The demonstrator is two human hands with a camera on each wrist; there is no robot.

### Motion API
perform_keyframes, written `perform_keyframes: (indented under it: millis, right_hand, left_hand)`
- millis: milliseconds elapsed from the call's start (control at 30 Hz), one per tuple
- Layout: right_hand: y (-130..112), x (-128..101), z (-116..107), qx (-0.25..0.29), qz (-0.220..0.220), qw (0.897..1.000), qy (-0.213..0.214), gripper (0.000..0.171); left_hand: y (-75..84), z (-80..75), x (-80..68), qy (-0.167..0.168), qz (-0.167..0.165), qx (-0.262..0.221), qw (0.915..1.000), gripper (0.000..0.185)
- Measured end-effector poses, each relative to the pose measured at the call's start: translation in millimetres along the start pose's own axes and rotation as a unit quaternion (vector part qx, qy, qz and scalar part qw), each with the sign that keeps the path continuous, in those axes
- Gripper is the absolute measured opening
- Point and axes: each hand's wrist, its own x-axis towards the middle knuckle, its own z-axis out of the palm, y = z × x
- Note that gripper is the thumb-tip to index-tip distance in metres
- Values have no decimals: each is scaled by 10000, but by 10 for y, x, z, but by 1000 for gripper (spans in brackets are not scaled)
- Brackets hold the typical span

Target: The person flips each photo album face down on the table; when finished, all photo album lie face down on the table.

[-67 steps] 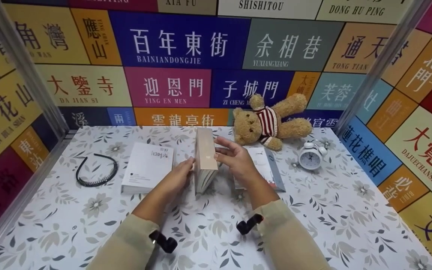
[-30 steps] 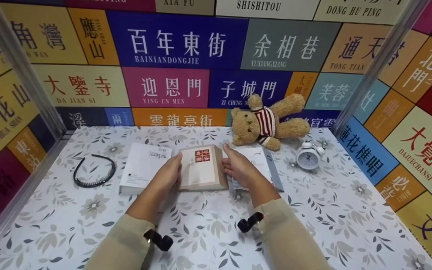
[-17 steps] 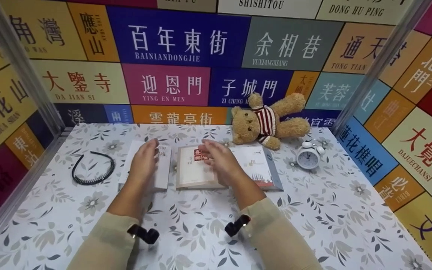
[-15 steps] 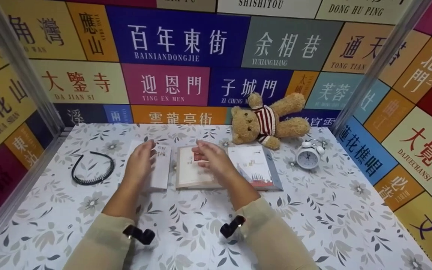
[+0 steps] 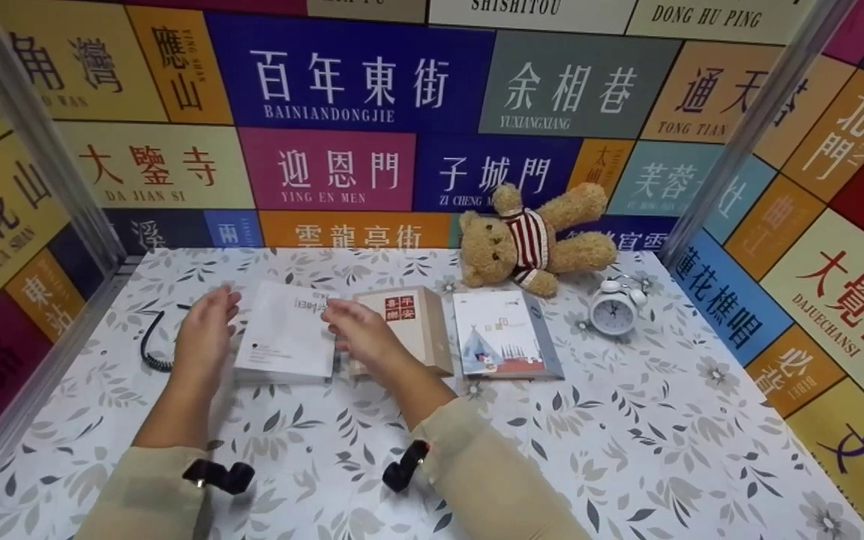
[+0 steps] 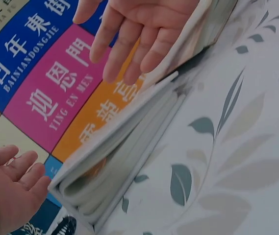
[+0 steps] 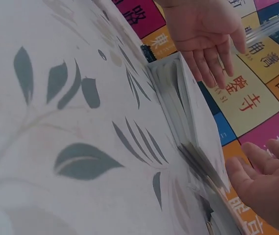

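Note:
Both hands are raised either side of a white book [image 5: 286,337], which lies flat on the table. My left hand [image 5: 205,330] is off its left side, overlapping the black headband [image 5: 153,341] behind it. My right hand [image 5: 364,334] is over its right edge and partly covers the beige book [image 5: 426,322] with red squares. In the left wrist view, the fingers of the left hand [image 6: 12,186] are relaxed beside the white book [image 6: 124,147]. The right wrist view has the right hand [image 7: 269,176] with loosely bent fingers, holding nothing.
A third book [image 5: 503,337] with a tent picture lies right of the beige one. Behind it a teddy bear [image 5: 526,240] in a striped top leans at the back wall. A white alarm clock [image 5: 613,309] stands on the right of the flowered table [image 5: 627,435].
The beige book, earlier held upright between both hands, was laid flat with its cover up and let go. Both hands then moved left to the white book.

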Motion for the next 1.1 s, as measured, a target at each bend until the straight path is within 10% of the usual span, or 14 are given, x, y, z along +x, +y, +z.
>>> perform_keyframes:
  millis: [533,1100]
  right_hand:
    - [82,-82,106,-713,304,9965,-301,61]
    - [101,-112,125,-376,190,9960,-785,64]
  left_hand:
    - [-184,-70,63,-1084,-634,1587,9793,76]
    - [46,-66,-32,-885,-421,726,9925,56]
